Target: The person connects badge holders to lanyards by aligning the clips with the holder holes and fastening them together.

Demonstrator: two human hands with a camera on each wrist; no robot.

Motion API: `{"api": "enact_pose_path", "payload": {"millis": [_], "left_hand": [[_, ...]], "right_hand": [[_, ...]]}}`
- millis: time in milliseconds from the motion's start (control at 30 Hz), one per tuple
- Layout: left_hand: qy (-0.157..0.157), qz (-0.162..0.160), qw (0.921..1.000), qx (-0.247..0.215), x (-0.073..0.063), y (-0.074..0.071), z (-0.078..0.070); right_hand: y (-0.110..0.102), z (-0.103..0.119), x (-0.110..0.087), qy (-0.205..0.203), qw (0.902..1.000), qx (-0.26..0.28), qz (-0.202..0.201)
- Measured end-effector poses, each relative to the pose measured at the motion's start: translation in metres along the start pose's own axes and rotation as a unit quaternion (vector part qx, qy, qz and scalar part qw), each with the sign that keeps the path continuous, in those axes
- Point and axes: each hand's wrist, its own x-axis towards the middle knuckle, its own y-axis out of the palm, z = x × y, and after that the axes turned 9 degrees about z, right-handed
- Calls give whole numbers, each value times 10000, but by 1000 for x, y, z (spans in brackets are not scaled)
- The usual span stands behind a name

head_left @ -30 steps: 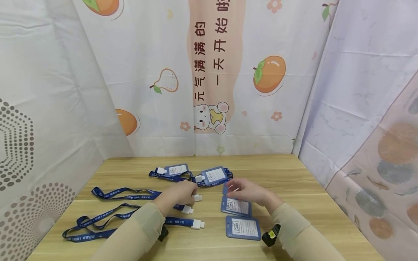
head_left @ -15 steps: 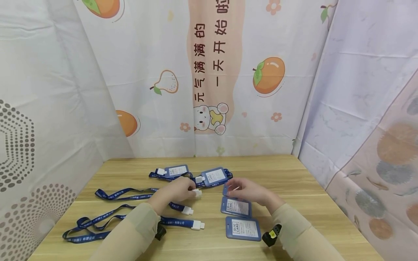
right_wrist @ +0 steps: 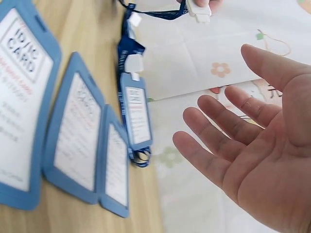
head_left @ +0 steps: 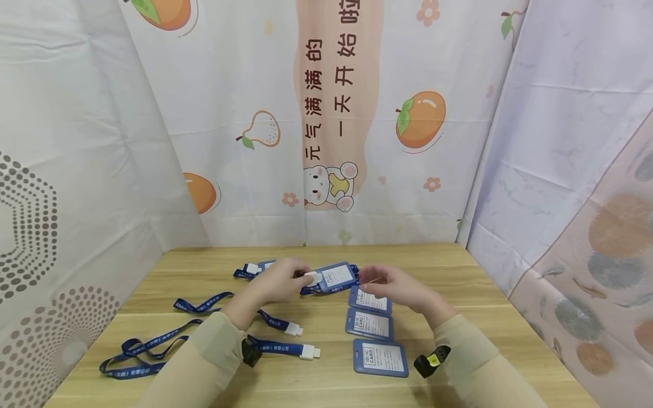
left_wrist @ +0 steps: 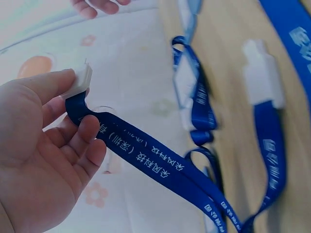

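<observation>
My left hand (head_left: 278, 281) pinches the white plastic clip (left_wrist: 81, 80) of a blue printed lanyard (left_wrist: 146, 154) between thumb and fingers. The clip end is raised off the table, and the strap hangs down from it. My right hand (head_left: 397, 288) holds nothing; in the right wrist view its fingers (right_wrist: 214, 138) are spread and relaxed. It hovers by the farthest blue ID card holder (head_left: 372, 301), overlapping its upper edge in the head view. Two more holders lie nearer me, a middle one (head_left: 369, 324) and a front one (head_left: 380, 357).
Two other blue lanyards lie at left, their white clips (head_left: 293, 329) pointing right; my left forearm partly covers them. At the back are a badge with its lanyard attached (head_left: 338, 276) and a second such badge (head_left: 253, 268), partly behind my left hand. A printed curtain (head_left: 347, 226) hangs beyond the table.
My left hand has lifted the lanyard's clip end up and away from me, dragging the strap rightward. My right hand has risen off the farthest card holder, uncovering more of it.
</observation>
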Motion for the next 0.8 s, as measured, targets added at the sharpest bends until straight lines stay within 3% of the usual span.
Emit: {"api": "enact_pose_path", "payload": {"millis": [433,800], "left_hand": [[633,-494,9964,-266,-12,-26,-29],[724,-595,9950,-339,-17,-21,-36]], "right_hand": [[-24,17,-16,-121,9992,31,-377],[-27,22,-23,-146,9989,-91,-441]]}}
